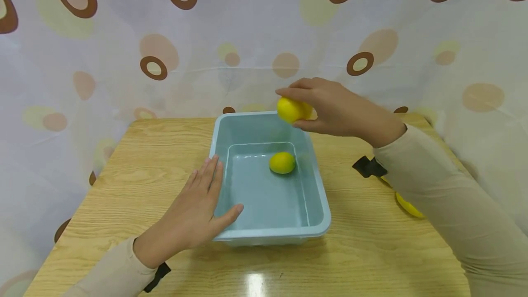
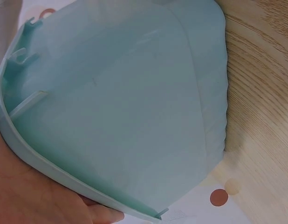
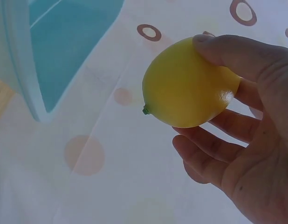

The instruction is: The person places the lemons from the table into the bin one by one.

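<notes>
A yellow lemon (image 1: pixel 291 110) is held up by my right hand (image 1: pixel 336 108), above the far right rim of a light blue plastic basin (image 1: pixel 323 205). In the right wrist view the thumb and fingers grip this lemon (image 3: pixel 186 88), whose small green tip points away from the palm. Inside the basin a second lemon (image 1: pixel 282 163) lies on the floor, toward the right wall. My left hand (image 1: pixel 193 205) rests on the basin's left rim with its fingers straight and spread. From the left wrist the basin's outer wall (image 2: pixel 125 102) fills most of the view.
More yellow fruit (image 1: pixel 409 205) lies on the wooden table (image 1: pixel 165 168) at the right, partly hidden behind the right sleeve (image 1: pixel 445 205). A patterned cloth (image 1: pixel 255 35) hangs behind the table's far edge.
</notes>
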A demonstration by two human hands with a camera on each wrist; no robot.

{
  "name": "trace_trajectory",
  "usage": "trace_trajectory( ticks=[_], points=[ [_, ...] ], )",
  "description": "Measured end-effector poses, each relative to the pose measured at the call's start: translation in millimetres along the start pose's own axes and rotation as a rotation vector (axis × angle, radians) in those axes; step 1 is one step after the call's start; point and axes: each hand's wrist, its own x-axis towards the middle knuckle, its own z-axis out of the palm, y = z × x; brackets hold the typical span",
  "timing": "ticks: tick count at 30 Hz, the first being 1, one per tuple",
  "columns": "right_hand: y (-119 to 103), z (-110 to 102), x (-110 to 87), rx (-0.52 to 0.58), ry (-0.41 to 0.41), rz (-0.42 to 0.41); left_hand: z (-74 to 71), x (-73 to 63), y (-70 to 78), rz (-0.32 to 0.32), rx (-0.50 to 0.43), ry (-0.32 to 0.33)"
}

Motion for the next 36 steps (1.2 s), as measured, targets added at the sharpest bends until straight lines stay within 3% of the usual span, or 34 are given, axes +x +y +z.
trace_trajectory(
  ticks=[16, 21, 32, 36],
  points=[
    [-16.7, 33.7, 61.6, 0.087, -0.178, 0.032, -0.1, -1.3, -0.1, -0.006, 0.003, -0.005],
    [-19.8, 53.5, 72.0, 0.118, -0.23, 0.071, -0.2, -1.5, 0.1, 0.002, 0.004, 0.0],
    [-20.2, 95.7, 91.7, 0.078, -0.389, 0.118, 0.0, -0.2, 0.5, 0.004, -0.005, -0.01],
    [-18.7, 108.3, 95.5, 0.083, -0.411, 0.148, 0.7, 0.1, 0.0, 0.003, 0.0, -0.006]
  ],
)
